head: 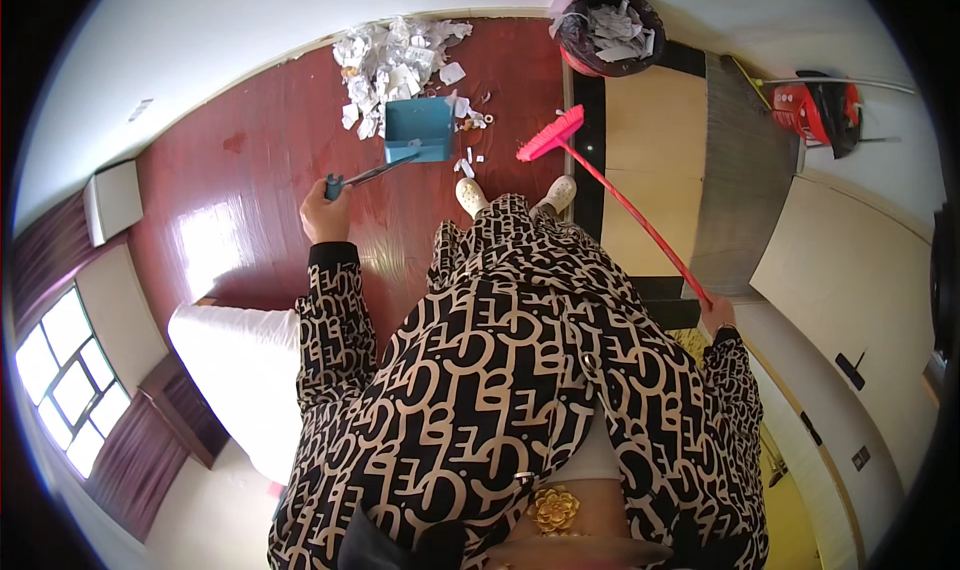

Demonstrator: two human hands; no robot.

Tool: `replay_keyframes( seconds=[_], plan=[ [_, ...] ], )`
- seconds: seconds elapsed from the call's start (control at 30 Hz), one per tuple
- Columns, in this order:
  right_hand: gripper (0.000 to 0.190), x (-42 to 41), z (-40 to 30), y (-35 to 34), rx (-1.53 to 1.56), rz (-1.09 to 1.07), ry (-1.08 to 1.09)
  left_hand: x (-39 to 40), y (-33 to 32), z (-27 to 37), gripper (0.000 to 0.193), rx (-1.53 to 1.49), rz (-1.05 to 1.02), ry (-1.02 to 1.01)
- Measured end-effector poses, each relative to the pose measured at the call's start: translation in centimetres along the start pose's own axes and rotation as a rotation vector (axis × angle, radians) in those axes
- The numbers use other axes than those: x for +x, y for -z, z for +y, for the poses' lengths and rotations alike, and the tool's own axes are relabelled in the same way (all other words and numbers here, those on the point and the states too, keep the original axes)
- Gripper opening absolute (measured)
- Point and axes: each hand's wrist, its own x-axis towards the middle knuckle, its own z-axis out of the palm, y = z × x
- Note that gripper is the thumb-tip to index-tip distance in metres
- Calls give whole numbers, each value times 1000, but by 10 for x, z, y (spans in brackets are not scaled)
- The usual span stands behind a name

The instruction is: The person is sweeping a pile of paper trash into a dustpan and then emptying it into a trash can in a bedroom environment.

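Observation:
My left hand (326, 213) grips the handle of a blue-green dustpan (418, 123), whose pan is beside a heap of crumpled paper and plastic scraps (397, 59). Inside the pan only a small pale bit shows near its back. My right hand (718, 313) holds the end of a red broom handle (634, 213). The pink broom head (551, 134) is at the right of the dustpan, apart from it, near the floor's dark border. Loose paper bits (466, 163) lie between the dustpan and my shoes.
A bin lined with a black bag (619, 33), full of paper, stands by the wall. Further right is a red bucket (802, 112) with black plastic and a long pole. A bed with white bedding (232, 360) is at my left. An open door (847, 270) is at the right.

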Motion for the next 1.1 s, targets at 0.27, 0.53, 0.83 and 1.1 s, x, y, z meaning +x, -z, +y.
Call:
replay_keyframes(
  seconds=[0.27, 0.53, 0.83, 1.1],
  plan=[
    [28, 87, -116, -43, 137, 177, 174, 12, 4, -36, 26, 177, 10, 109],
    [30, 24, -60, -52, 207, 66, 191, 12, 18, -70, 29, 91, 100, 103],
    [35, -18, -44, -136, -75, 15, 67, 7, 3, -111, 30, -113, 123, 246],
    [28, 75, -157, -94, 93, 98, 200, 28, -11, -143, 31, -16, 56, 345]
  ],
)
